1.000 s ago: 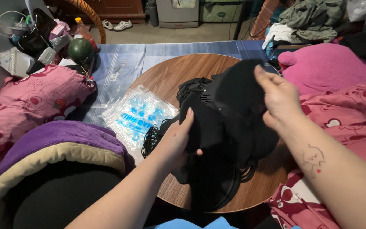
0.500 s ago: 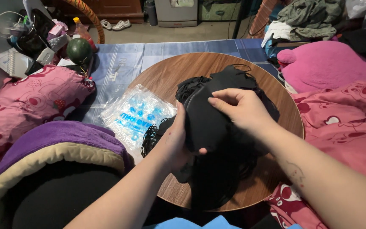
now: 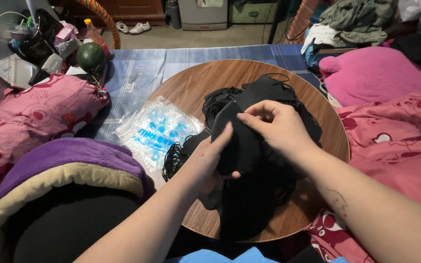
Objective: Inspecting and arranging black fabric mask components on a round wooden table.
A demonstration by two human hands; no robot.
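Both hands, left hand (image 3: 210, 163) and right hand (image 3: 274, 127), pinch black masks (image 3: 242, 146) beside a clear blue-printed packet (image 3: 157, 131).

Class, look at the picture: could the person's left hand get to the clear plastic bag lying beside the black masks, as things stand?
Probably yes. The left hand holds a stack of black masks, and the plastic bag lies just to its left at the round table's edge, with nothing between them. The hand would need to let go first.

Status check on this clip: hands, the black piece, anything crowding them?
Left hand cradles black fabric piece from below. Right hand pinches its top edge. Black pile underneath on round wooden table; clear plastic bag lies left, apart.
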